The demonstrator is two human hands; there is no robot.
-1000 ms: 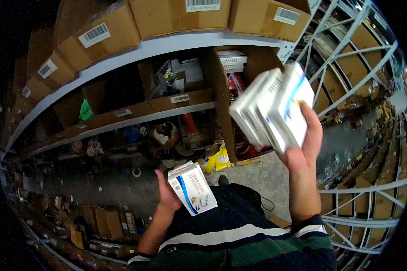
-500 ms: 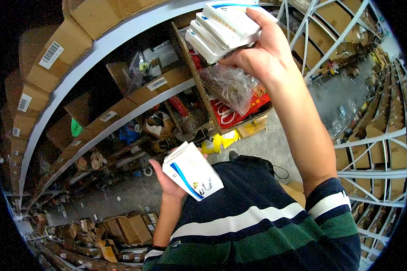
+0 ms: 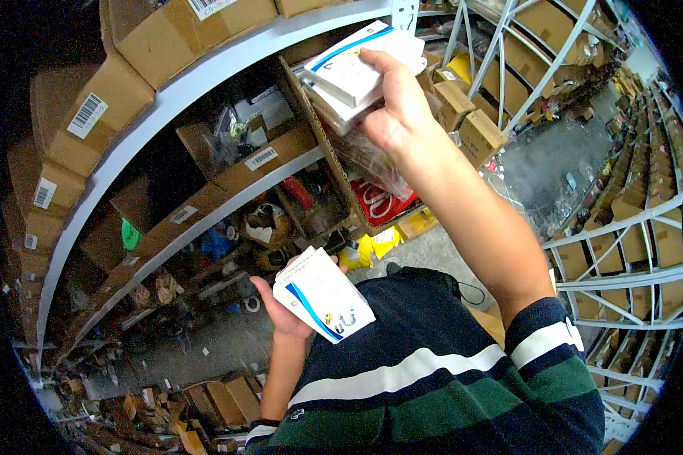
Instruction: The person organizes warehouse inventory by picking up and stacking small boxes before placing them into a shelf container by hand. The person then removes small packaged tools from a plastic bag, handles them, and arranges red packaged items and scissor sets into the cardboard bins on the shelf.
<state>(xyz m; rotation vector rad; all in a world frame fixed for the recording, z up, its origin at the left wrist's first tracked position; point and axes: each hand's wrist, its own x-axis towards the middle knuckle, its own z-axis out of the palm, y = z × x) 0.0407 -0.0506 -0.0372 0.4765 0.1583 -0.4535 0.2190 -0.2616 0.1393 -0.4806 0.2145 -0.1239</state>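
Observation:
My left hand (image 3: 284, 315) is closed around a few flat white boxes (image 3: 322, 292) in front of my shirt. Their top face carries a blue stripe and a small picture of metal parts. Up ahead, my right hand (image 3: 402, 117) grips a stack of similar white boxes (image 3: 357, 72), thumb on top and the other fingers hidden beneath. This stack is over an open cardboard box (image 3: 316, 125), where clear plastic wrap (image 3: 387, 174) and red packaging with white loops (image 3: 379, 203) show below. Whether the stack's underside touches the contents I cannot tell.
Shelves with a pale metal beam (image 3: 182, 61) and labelled cardboard bins (image 3: 239, 159) curve along the left. Yellow packages (image 3: 372, 246) lie below the open box. Small brown cartons (image 3: 478, 136) stand beyond my right hand. More metal racks (image 3: 622, 284) line the right side.
My right hand has moved left and slightly down with its stack, further over the open cardboard box. Brown cartons behind it have come into view. The left hand stays almost still with its boxes.

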